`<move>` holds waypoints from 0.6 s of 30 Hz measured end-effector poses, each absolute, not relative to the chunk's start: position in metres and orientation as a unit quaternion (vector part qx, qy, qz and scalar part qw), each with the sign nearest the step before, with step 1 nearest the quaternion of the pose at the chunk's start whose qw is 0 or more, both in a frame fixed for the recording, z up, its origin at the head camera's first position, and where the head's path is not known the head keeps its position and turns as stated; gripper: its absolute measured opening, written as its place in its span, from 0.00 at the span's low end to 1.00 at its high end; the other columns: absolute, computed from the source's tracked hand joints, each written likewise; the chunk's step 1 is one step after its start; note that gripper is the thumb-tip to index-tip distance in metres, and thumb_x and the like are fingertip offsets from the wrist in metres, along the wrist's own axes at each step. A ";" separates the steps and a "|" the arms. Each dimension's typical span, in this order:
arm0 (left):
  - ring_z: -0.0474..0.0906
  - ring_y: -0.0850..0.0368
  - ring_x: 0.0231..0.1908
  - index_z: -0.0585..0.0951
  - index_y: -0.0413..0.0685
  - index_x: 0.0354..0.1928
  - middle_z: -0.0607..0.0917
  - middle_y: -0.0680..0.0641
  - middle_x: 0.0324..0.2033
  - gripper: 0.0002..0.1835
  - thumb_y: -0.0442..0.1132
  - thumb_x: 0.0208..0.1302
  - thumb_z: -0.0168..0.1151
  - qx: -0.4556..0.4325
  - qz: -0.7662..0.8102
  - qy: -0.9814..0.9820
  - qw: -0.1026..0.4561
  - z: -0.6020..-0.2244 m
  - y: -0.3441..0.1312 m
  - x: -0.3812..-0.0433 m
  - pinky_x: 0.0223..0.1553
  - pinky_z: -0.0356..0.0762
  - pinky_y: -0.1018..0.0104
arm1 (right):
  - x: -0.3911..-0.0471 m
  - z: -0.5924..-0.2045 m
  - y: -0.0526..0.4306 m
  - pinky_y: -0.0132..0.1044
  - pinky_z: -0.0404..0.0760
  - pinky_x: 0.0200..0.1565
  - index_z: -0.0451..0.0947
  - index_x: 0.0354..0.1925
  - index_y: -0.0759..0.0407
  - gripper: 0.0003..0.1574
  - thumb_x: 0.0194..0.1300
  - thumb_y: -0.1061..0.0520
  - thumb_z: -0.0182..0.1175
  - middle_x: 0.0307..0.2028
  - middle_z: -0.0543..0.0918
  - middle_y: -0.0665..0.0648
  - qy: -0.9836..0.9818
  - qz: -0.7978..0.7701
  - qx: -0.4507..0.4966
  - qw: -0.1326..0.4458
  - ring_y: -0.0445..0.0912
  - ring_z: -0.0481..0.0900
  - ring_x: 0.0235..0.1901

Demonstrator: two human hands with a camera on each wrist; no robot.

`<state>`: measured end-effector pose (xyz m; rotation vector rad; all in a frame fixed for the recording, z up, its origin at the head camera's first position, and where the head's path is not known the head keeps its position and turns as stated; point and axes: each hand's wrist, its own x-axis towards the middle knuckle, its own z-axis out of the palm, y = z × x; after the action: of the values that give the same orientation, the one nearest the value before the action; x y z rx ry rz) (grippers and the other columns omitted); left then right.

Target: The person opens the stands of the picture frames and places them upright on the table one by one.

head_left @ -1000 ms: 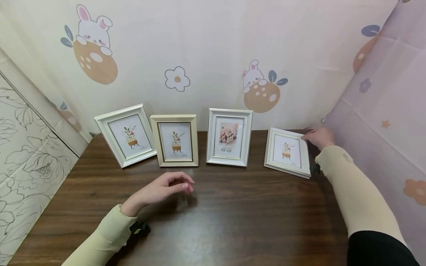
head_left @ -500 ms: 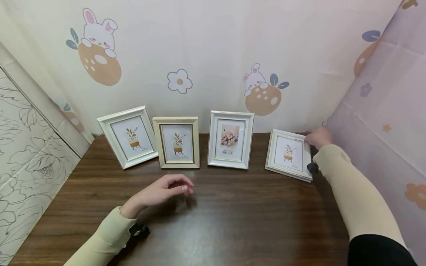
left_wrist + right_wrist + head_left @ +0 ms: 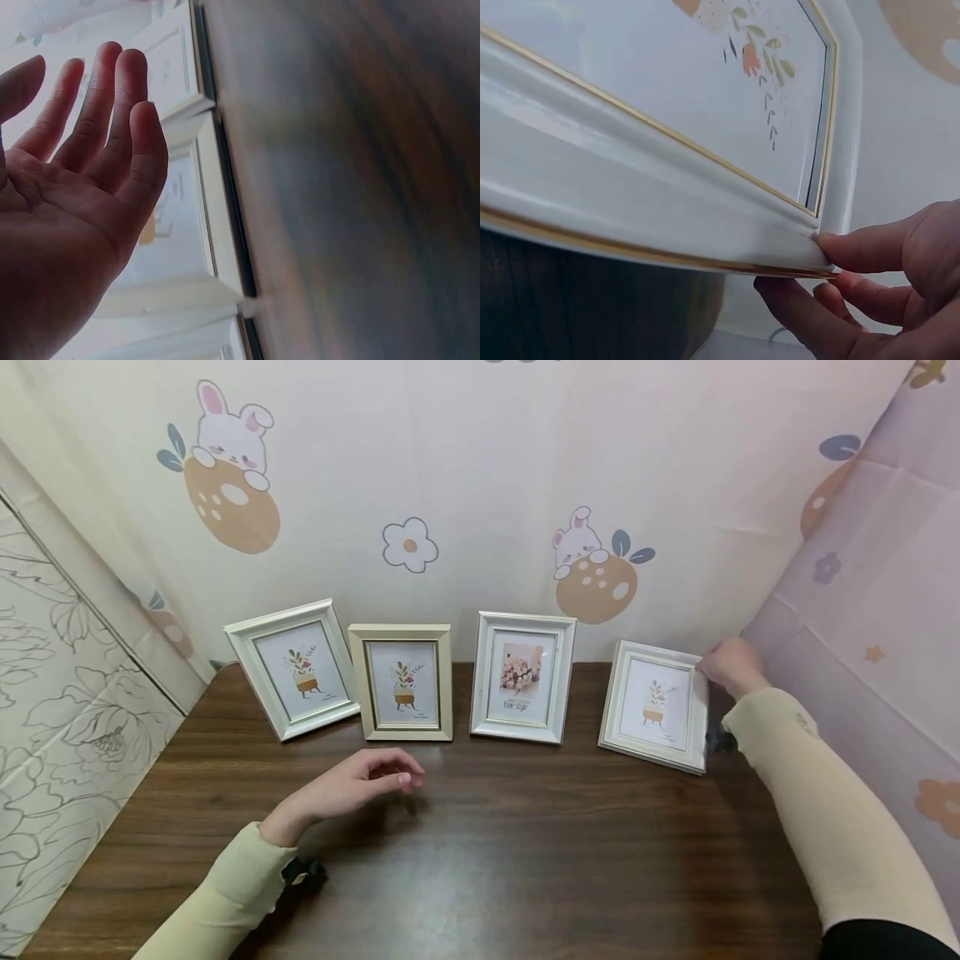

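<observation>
At the right end of the row, my right hand (image 3: 735,666) pinches the upper right corner of a white picture frame (image 3: 612,718) with a potted-plant print. In the right wrist view the thumb (image 3: 866,247) lies on its front and the other fingers are behind the edge. The frame leans back, its lower edge on the table. My left hand (image 3: 348,787) hovers over the table with loosely bent fingers and holds nothing. Nearest to it stands a cream picture frame (image 3: 445,685); in the left wrist view the palm (image 3: 64,225) is bare.
A white frame (image 3: 242,647) stands tilted at the left, close against the cream one. Another white frame (image 3: 480,677) with a flower photo stands in the middle. Behind them hangs a printed curtain (image 3: 480,527); a second cloth (image 3: 862,693) borders the wooden table (image 3: 540,843) at the right.
The right-hand frame's top edge has risen, so it stands steeper than before. My right hand has gone from touching its corner to pinching it. The left hand has shifted slightly left.
</observation>
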<state>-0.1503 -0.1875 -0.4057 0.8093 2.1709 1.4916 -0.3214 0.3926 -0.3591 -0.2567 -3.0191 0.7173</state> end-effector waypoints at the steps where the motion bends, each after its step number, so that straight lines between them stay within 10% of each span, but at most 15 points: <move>1: 0.81 0.37 0.48 0.78 0.33 0.54 0.84 0.36 0.47 0.15 0.37 0.76 0.54 0.285 0.528 0.777 0.189 -0.406 -0.190 -0.151 0.52 0.78 0.47 | -0.320 -0.358 0.393 0.42 0.75 0.23 0.75 0.47 0.80 0.22 0.62 0.60 0.57 0.41 0.78 0.76 -0.968 0.237 -0.081 0.015 0.59 0.76 0.30; 18: 0.81 0.48 0.47 0.78 0.36 0.54 0.83 0.36 0.47 0.14 0.39 0.77 0.53 0.274 0.507 0.802 0.154 -0.391 -0.206 -0.154 0.51 0.79 0.50 | -0.285 -0.336 0.393 0.35 0.74 0.32 0.72 0.59 0.71 0.25 0.70 0.55 0.54 0.53 0.75 0.75 -0.945 0.317 -0.062 0.050 0.59 0.73 0.45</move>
<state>-0.1538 -0.2061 -0.3907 0.7867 2.2998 1.4533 -0.2854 0.3930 -0.3359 -0.1903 -2.8787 0.9661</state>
